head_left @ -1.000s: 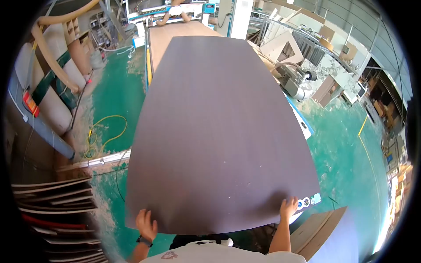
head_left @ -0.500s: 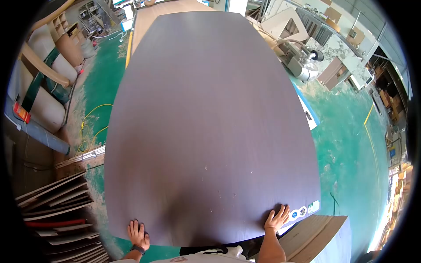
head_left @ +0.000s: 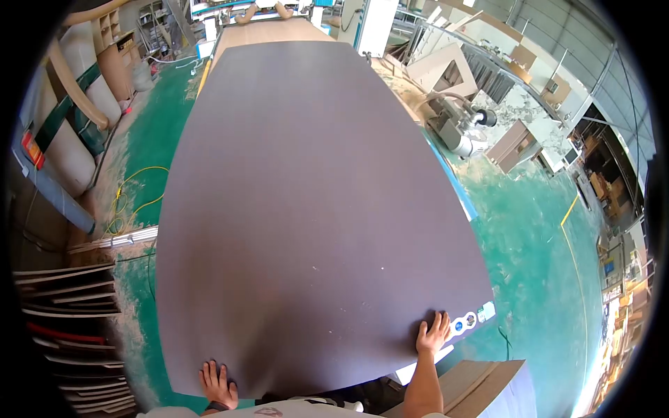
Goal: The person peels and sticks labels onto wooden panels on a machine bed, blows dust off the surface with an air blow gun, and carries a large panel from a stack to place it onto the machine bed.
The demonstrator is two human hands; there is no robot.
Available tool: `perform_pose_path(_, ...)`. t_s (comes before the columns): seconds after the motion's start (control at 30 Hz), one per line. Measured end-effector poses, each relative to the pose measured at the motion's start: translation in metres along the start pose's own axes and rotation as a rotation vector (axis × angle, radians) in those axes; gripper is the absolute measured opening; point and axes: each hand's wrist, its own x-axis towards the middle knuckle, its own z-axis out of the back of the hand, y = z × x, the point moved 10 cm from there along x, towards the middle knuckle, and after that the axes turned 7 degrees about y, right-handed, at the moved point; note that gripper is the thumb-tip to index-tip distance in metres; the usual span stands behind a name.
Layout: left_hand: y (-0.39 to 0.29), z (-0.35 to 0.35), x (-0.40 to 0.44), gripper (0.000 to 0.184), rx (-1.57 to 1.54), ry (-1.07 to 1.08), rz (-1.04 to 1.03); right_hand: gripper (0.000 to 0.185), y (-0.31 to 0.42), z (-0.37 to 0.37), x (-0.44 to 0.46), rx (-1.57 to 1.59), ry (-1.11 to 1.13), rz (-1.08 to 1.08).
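Observation:
A large dark grey-brown panel (head_left: 313, 195) stretches away from me over the lighter wooden surface at the far end. My left hand (head_left: 218, 384) lies flat on its near left corner, fingers spread, with a dark band on the wrist. Near the right corner, my right hand (head_left: 433, 333) presses flat on the panel with its fingers stretched out, beside round stickers (head_left: 463, 324) and a greenish-white label (head_left: 486, 311). Neither hand is wrapped round anything.
A stack of boards (head_left: 77, 348) stands at lower left, and a wooden block-like stack (head_left: 481, 390) at lower right. A grey motor unit (head_left: 461, 132) sits to the right. Yellow cable (head_left: 132, 188) lies on the green floor (head_left: 536, 265) at left. Beyond is a machine (head_left: 244, 8).
The view has tilted up, showing more of the machine at the far end. The panel's far edge appears lower and farther left. Both hands stay flat on the panel.

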Motion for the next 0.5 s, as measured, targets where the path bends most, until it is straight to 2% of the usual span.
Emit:
perform_pose_path(0.13, -0.035, 0.012, -0.004, 0.058, -0.002, 0.003, 0.08, 0.056, -0.01, 0.017, 0.019, 0.167, -0.035, 0.097)
perform_pose_path(0.17, -0.042, 0.014, -0.007, 0.057, 0.03, -0.018, 0.068, 0.048, -0.014, 0.025, 0.019, 0.284, -0.078, 0.207)
perform_pose_path(0.2, -0.045, 0.017, -0.007, 0.057, 0.034, -0.037, 0.074, 0.048, -0.022, 0.029, 0.018, 0.298, -0.089, 0.218)
perform_pose_path(0.27, -0.051, 0.021, -0.013, 0.055, -0.037, -0.023, 0.101, 0.037, -0.02, 0.037, -0.004, 0.505, -0.022, 0.482)
perform_pose_path(0.33, -0.061, 0.026, -0.013, 0.053, -0.032, -0.074, 0.12, 0.032, -0.019, 0.047, -0.029, 0.426, -0.164, 0.466)
perform_pose_path(0.47, -0.101, 0.016, -0.001, 0.05, -0.1, -0.178, 0.238, 0.031, -0.035, 0.036, -0.018, 0.628, -0.269, 0.178)
perform_pose_path(0.5, -0.097, 0.02, -0.003, 0.049, -0.113, -0.179, 0.244, 0.029, -0.033, 0.034, -0.018, 0.575, -0.311, 0.238)
